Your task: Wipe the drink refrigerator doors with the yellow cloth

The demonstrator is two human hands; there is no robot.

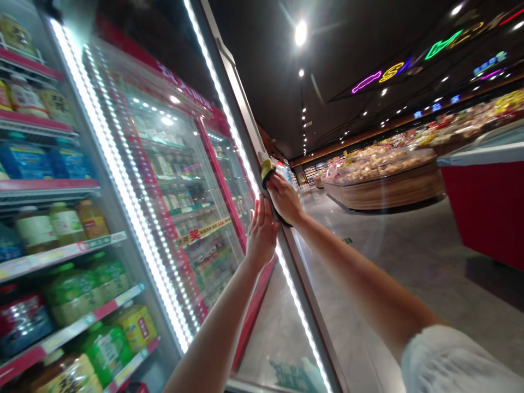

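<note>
My right hand (285,194) is closed on a yellow and black cloth (267,168) and presses it against the outer edge of the fridge door frame (242,90). Part of the cloth is hidden under my fingers. Just left of it, my left hand (262,234) lies against the inner side of the same frame, next to the lit LED strip (223,103). Its fingers are stretched out and hold nothing. The glass door stands swung out from the fridge, and its glass (164,164) shows other drink cabinets.
Fridge shelves (65,251) on the left carry rows of bottles, among them green-capped bottles (107,349). On the right, a wood-sided display stand (385,185) holds goods, and a red-sided counter (483,213) stands nearer. Grey shop floor (368,273) runs between them and the door.
</note>
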